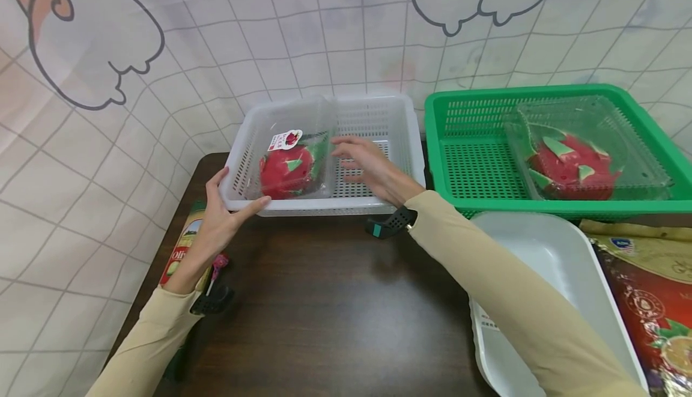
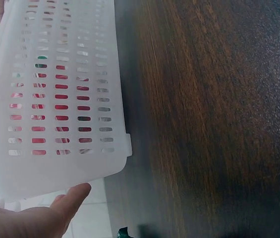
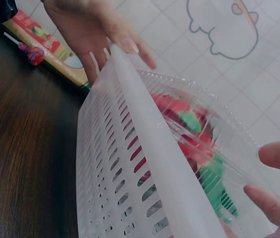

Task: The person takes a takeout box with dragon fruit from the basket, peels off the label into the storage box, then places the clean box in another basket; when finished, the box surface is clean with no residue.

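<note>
Inside the white basket (image 1: 351, 206), toward its left end, the clear dragon-fruit box (image 1: 296, 167) lies just left of the right hand (image 1: 372, 166) — fingers loosely parted, gripping nothing — while the left hand (image 1: 218, 220) spreads its fingers against the basket's corner.

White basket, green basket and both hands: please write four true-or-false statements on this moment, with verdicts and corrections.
1. The left hand touches the white basket. True.
2. The green basket holds nothing. False: the green basket holds a red fruit in a clear package.
3. The right hand is over the green basket. False: the right hand is over the white basket, beside a labelled package.
4. The white tray lies nearer the camera than the green basket. True.
</note>
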A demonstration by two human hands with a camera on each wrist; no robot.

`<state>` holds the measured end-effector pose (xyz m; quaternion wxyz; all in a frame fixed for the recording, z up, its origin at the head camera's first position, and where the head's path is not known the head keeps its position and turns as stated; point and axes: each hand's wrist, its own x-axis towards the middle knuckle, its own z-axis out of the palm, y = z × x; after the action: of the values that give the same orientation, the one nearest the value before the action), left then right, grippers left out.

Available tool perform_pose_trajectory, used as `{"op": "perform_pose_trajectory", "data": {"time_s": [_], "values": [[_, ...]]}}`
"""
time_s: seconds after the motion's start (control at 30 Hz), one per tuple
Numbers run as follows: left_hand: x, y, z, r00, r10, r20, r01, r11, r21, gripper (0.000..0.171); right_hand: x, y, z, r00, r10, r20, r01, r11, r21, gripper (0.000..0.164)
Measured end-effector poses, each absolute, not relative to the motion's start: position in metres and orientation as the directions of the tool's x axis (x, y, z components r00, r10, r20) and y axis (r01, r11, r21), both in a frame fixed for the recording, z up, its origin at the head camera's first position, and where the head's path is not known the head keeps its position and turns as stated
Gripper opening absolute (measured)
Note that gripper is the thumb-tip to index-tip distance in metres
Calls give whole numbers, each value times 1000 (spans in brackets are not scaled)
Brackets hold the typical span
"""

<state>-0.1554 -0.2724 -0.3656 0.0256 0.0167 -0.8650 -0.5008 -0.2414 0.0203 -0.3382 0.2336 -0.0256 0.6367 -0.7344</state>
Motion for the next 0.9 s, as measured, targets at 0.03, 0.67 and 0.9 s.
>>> {"op": "perform_pose_trajectory", "data": {"time_s": [0.03,0.67,0.9], "values": [[-155,-272,-366,-998,-55,29,-3,497,868,107,-241,20,-338,-887,-379,-266,319,-85,-944,49],[-156,-272,-368,-997,-69,18,-18,491,871,107,-242,11,-337,-820,-476,-317,408,-100,-908,59],[-155,-271,-367,-998,-64,20,-14,487,873,107,-242,8,-337,-824,-489,-288,377,-94,-921,87]]}}
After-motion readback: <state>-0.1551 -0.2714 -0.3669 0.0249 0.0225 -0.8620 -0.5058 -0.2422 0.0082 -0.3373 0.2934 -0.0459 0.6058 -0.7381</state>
